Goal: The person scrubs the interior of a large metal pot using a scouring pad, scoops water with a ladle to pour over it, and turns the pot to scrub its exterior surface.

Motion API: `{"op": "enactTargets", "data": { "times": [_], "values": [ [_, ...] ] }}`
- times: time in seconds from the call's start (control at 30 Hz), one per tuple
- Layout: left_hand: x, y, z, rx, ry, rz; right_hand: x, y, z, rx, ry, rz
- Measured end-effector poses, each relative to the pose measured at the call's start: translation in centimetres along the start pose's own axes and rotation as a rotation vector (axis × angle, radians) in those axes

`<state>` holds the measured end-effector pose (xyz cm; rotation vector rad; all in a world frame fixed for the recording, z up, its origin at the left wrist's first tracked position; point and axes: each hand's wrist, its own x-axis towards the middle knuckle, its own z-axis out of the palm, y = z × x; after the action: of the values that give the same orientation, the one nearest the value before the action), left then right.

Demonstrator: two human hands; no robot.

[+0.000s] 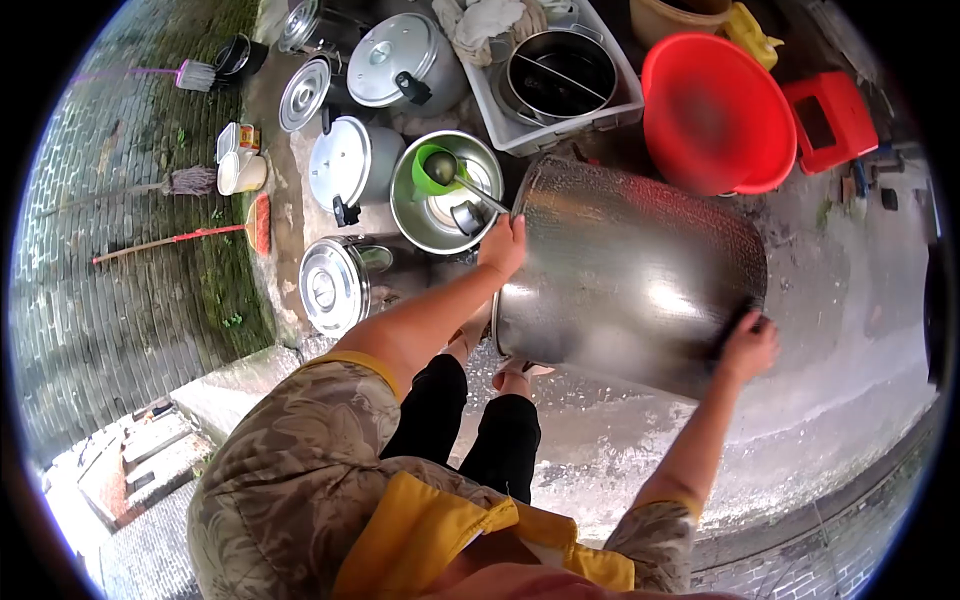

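A big, wet stainless steel stockpot [620, 280] lies on its side in front of my legs, its surface covered with water drops toward the far side. My left hand [503, 247] is closed on the rim at the pot's left end. At the other end, my right hand [750, 347] is closed against the pot, with something dark at its fingers that I cannot make out. Just beyond my left hand is a steel basin [408, 205] holding a green plastic cup [422, 172] and a ladle [478, 192].
Pressure cookers [335, 160] and a lidded steel pot [330, 290] stand at left. A white crate [625, 95] holds a divided pot [560, 75]. Farther right are a red basin [715, 110] and a red stool [835, 120]. A red-handled broom [258, 222] leans by the brick wall.
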<state>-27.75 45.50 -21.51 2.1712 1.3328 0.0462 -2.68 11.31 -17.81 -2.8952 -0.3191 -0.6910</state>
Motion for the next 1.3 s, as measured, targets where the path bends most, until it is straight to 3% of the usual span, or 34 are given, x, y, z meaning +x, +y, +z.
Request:
{"op": "enactTargets", "data": {
  "times": [0.07,0.13,0.17,0.2,0.27,0.3,0.33,0.4,0.43,0.5,0.67,0.77,0.83,0.9,0.97,1.0,1.07,1.1,1.13,1.17,1.23,1.27,1.3],
  "values": [
    [0.5,-0.1,0.2,-0.001,0.035,0.024,0.2,0.9,0.7,-0.046,-0.020,0.055],
    [1.1,0.3,0.1,-0.003,0.015,-0.007,-2.7,-1.7,0.9,0.044,-0.282,-0.050],
    [1.2,0.4,0.0,0.010,0.005,-0.021,-4.3,-4.8,-1.1,0.135,-0.289,-0.151],
    [1.5,0.6,-0.2,0.023,-0.002,-0.030,-5.9,-8.1,-3.2,0.229,-0.290,-0.248],
    [2.3,-0.2,0.5,0.022,0.030,-0.006,-9.1,-10.7,-3.7,0.483,-0.081,-0.559],
    [2.5,-0.1,0.4,0.037,0.024,-0.002,-8.6,-9.6,-3.4,0.474,-0.046,-0.567],
    [2.6,-0.3,0.4,0.056,0.017,-0.004,-7.5,-6.9,-2.7,0.287,-0.153,-0.493],
    [2.2,0.2,-0.3,0.068,0.015,-0.031,-4.8,1.2,2.5,0.122,-0.127,-0.162],
    [2.2,0.3,-0.4,0.064,0.025,-0.022,-3.5,4.9,4.5,0.180,-0.137,0.105],
    [2.3,0.7,-0.4,0.049,0.041,0.009,-1.3,5.9,3.7,0.177,-0.074,0.031],
    [2.1,1.0,-0.3,0.066,0.049,-0.007,-6.9,-7.5,-3.2,0.357,-0.222,-0.396],
    [2.4,0.8,-0.5,0.040,0.070,0.031,-6.8,-7.8,-3.4,0.481,-0.113,-0.571],
    [2.4,0.6,-0.3,0.039,0.072,0.044,-4.4,-1.3,0.7,0.179,-0.159,-0.241],
    [2.5,1.1,-0.5,0.077,0.055,0.003,-1.2,2.0,1.4,0.196,-0.199,0.067],
    [2.5,0.9,-0.3,0.088,0.054,0.016,0.7,2.5,0.6,0.151,0.014,0.111],
    [2.8,0.8,-0.2,0.097,0.053,0.031,-0.4,1.3,0.3,0.161,-0.021,0.066],
    [2.6,1.3,-0.8,0.075,0.002,0.006,-4.0,-4.2,-2.6,0.219,-0.246,-0.048],
    [3.1,0.9,-0.8,0.101,0.009,0.016,-8.0,-5.6,-0.9,0.323,-0.468,-0.112],
    [3.4,0.4,-0.4,0.127,0.013,0.032,-10.5,-8.6,-1.7,0.403,-0.185,-0.333],
    [3.4,0.1,-0.3,0.123,0.040,0.085,-9.5,-11.4,-5.1,0.509,-0.184,-0.496],
    [4.1,0.2,-0.6,0.105,0.070,0.135,-8.2,-9.3,-4.1,0.463,-0.190,-0.389],
    [4.3,0.0,-0.7,0.101,0.066,0.111,-6.3,-6.5,-3.0,0.252,-0.297,-0.220],
    [4.5,-0.5,-0.8,0.116,0.029,0.133,-4.3,-3.6,-1.6,0.176,-0.048,-0.042]
  ]
}}
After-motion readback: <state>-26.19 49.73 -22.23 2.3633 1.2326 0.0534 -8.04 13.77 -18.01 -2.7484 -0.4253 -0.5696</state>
